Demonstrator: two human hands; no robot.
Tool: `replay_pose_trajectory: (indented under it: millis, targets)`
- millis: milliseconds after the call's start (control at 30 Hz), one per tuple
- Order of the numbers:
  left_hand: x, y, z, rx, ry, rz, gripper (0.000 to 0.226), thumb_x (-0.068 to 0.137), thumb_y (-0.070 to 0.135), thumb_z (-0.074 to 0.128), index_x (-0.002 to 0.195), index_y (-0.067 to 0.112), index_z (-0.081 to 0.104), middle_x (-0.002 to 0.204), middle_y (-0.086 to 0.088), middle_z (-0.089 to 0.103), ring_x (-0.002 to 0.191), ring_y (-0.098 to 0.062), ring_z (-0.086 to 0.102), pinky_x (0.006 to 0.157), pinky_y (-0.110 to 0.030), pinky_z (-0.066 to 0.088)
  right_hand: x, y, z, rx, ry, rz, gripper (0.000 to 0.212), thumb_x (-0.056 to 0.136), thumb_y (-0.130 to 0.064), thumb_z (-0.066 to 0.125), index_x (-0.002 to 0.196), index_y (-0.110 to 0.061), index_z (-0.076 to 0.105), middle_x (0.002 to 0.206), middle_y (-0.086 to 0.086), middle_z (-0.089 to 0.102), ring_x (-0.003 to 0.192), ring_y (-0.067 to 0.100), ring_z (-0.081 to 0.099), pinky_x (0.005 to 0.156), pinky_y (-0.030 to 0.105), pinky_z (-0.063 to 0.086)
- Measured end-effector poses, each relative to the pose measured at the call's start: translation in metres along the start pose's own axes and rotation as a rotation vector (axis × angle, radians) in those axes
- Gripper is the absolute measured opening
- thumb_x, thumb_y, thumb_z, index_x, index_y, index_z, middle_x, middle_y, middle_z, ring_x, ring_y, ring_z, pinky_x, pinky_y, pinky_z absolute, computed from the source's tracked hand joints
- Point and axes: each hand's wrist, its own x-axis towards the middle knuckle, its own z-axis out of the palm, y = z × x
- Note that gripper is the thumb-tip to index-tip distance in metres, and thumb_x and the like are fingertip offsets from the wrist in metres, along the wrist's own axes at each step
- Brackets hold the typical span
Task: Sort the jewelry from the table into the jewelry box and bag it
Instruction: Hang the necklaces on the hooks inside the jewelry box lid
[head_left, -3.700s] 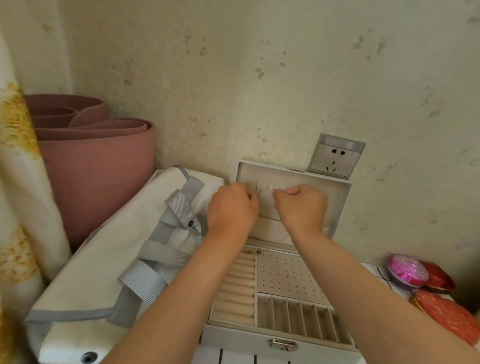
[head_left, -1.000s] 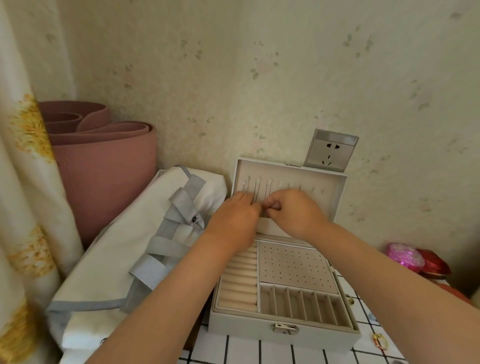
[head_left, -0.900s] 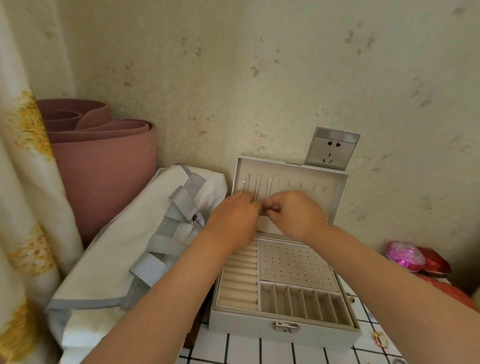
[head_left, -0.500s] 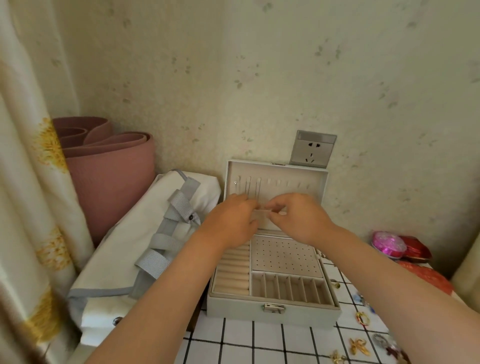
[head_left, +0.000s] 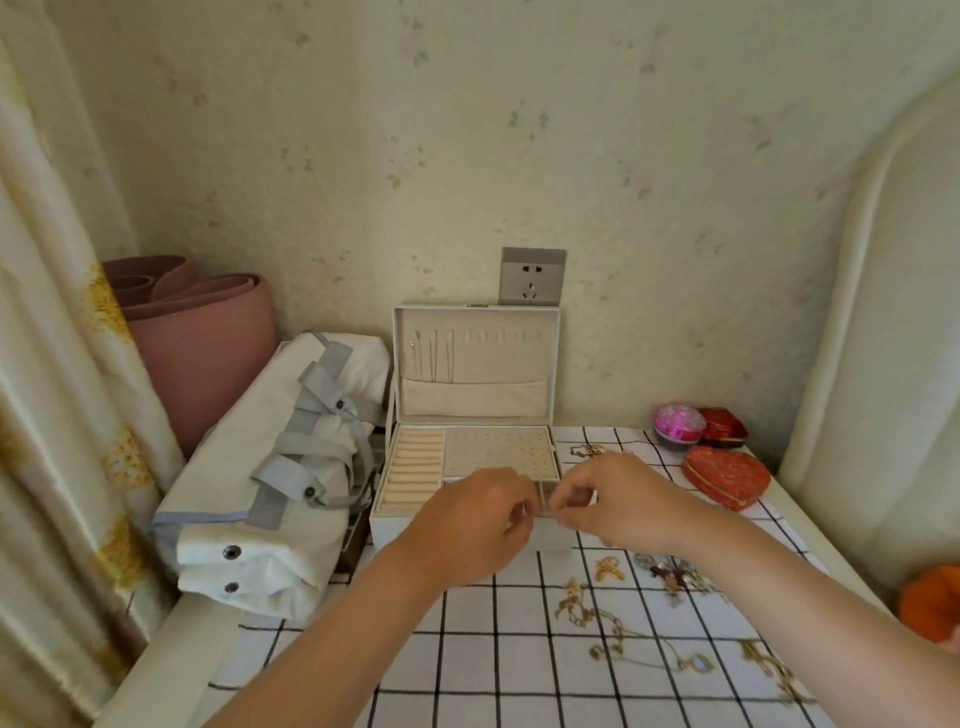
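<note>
1. Head view showed us the jewelry box (head_left: 470, 452) open on the checked cloth (head_left: 493, 649). Its lid (head_left: 475, 364) stood upright against the wall, just under a socket (head_left: 532, 275).
2. We saw our left hand (head_left: 470, 519) and right hand (head_left: 618, 501) over the box's front edge, at six o'clock of it, with their fingertips nearly meeting.
3. Both hands had the fingers curled in toward each other. We could not tell whether they pinched anything, since nothing between them was big enough to make out.
4. Loose jewelry lay on the cloth at five o'clock from the box: a small gold piece (head_left: 607, 567), a dark tangled cluster (head_left: 670, 569) just beside it, a gold chain (head_left: 576, 608) nearer us, and a pendant necklace (head_left: 696, 662) nearest.
5. We found the white bag (head_left: 270, 467) with grey straps at nine o'clock from the box, just beside its left wall. A rolled pink mat (head_left: 202, 338) stood at ten o'clock behind it.
6. At three o'clock from the box sat a red heart-shaped tin (head_left: 724, 475). A pink pot (head_left: 678, 423) sat at two o'clock.
7. A flowered curtain (head_left: 47, 415) hung at nine o'clock of the picture.
</note>
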Motion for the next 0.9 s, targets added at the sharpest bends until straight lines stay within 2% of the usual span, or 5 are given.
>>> replay_pose_trajectory:
  millis: [167, 333, 500, 667, 900]
  targets:
    - [-0.019, 0.018, 0.028, -0.027, -0.106, -0.015, 0.017, 0.095, 0.029, 0.054, 0.107, 0.029, 0.067, 0.095, 0.014, 0.061, 0.082, -0.001, 0.049, 0.074, -0.021, 0.045, -0.023, 0.020, 0.015, -0.061, -0.117, 0.078, 0.008, 0.088, -0.026, 0.073, 0.094, -0.027, 0.078, 0.087, -0.014, 0.070, 0.062, -0.011, 0.060, 0.057, 0.009, 0.043]
    - [-0.019, 0.027, 0.051, -0.026, -0.168, -0.045, 0.022, 0.094, 0.037, 0.059, 0.113, 0.034, 0.067, 0.103, 0.013, 0.060, 0.091, -0.001, 0.048, 0.078, -0.023, 0.046, -0.033, 0.033, 0.027, -0.167, -0.195, 0.116, 0.010, 0.088, -0.027, 0.069, 0.092, -0.028, 0.078, 0.082, -0.020, 0.066, 0.088, 0.001, 0.065, 0.081, 0.026, 0.056]
    - [-0.014, 0.029, 0.062, -0.017, -0.180, -0.081, 0.017, 0.092, 0.036, 0.062, 0.105, 0.032, 0.072, 0.095, 0.013, 0.059, 0.091, -0.002, 0.044, 0.072, -0.021, 0.041, -0.035, 0.041, 0.038, -0.245, -0.219, 0.127, 0.007, 0.085, -0.029, 0.071, 0.091, -0.032, 0.073, 0.081, -0.018, 0.059, 0.087, 0.006, 0.061, 0.066, 0.020, 0.045]
    - [-0.012, 0.023, 0.052, -0.052, -0.277, -0.160, 0.011, 0.090, 0.030, 0.065, 0.097, 0.032, 0.073, 0.098, 0.014, 0.062, 0.096, -0.002, 0.054, 0.085, -0.028, 0.051, -0.032, 0.046, 0.036, -0.215, -0.261, 0.151, 0.008, 0.085, -0.023, 0.074, 0.091, -0.028, 0.074, 0.083, -0.019, 0.060, 0.085, 0.007, 0.061, 0.070, 0.021, 0.048]
    - [-0.015, 0.015, 0.041, 0.016, -0.369, -0.270, 0.011, 0.088, 0.028, 0.060, 0.092, 0.031, 0.070, 0.093, 0.016, 0.066, 0.090, -0.005, 0.059, 0.082, -0.025, 0.051, -0.025, 0.043, 0.039, -0.212, -0.191, 0.095, 0.014, 0.086, -0.027, 0.071, 0.098, -0.032, 0.070, 0.089, -0.015, 0.059, 0.089, 0.011, 0.062, 0.078, 0.031, 0.054]
